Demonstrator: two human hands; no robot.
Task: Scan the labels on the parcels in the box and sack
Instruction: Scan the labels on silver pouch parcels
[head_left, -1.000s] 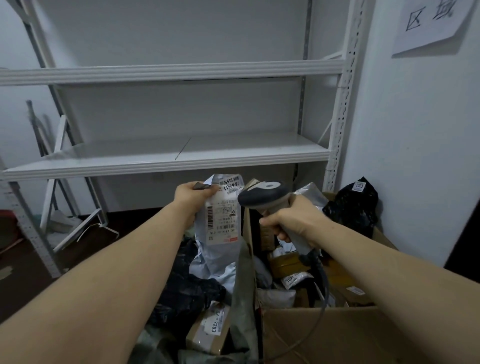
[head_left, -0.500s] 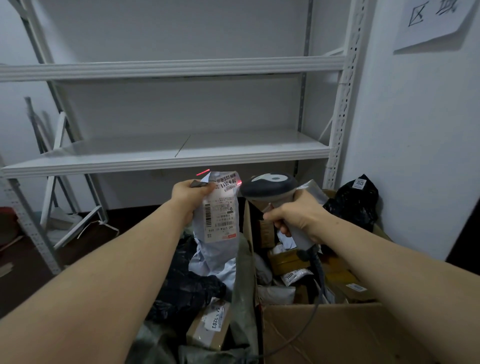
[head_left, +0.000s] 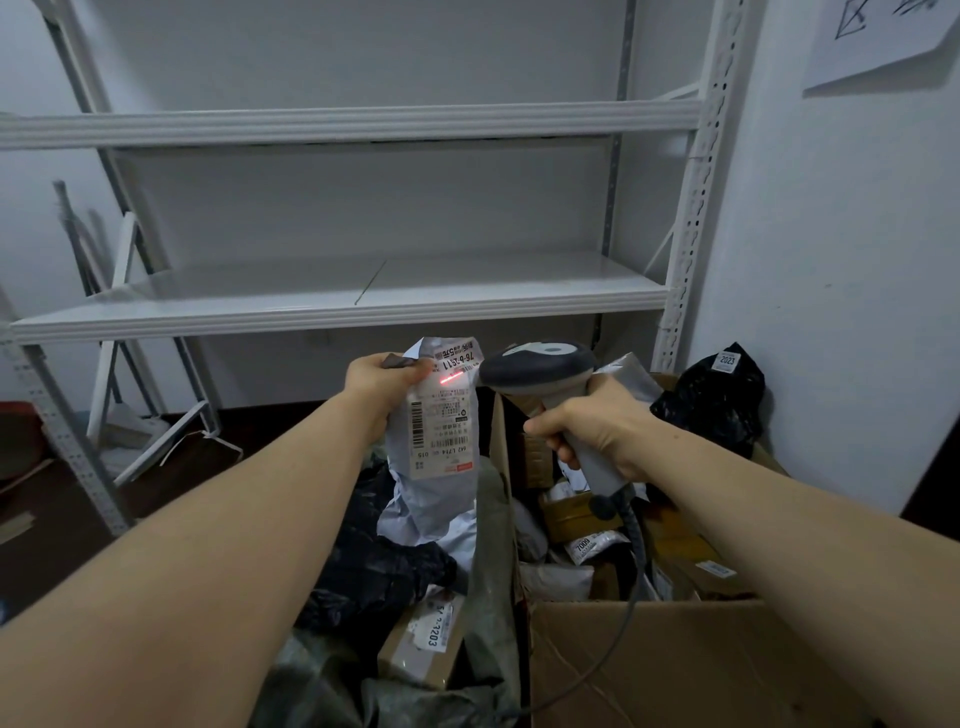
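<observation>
My left hand (head_left: 382, 384) grips the top edge of a grey poly-bag parcel (head_left: 434, 493) and holds it upright above the sack. A white shipping label (head_left: 444, 415) faces me, with a red scan line across its upper part. My right hand (head_left: 597, 426) grips the handle of a grey barcode scanner (head_left: 540, 371), whose head points left at the label from close by. Its cable hangs down over the cardboard box (head_left: 675, 665). The box holds several parcels. The grey-green sack (head_left: 493, 582) on the left holds black bags and a small brown parcel (head_left: 421, 644).
A white metal shelf rack (head_left: 337, 306) stands behind the box and sack. A black bag parcel (head_left: 711, 400) sits at the box's far right corner against the wall. Loose rack parts (head_left: 119, 364) lean at the left over dark floor. A paper sign (head_left: 878, 36) hangs on the right wall.
The scanner has come slightly closer to the parcel, and the red scan line has moved from the parcel's top edge down onto the label. Both hands keep their grips.
</observation>
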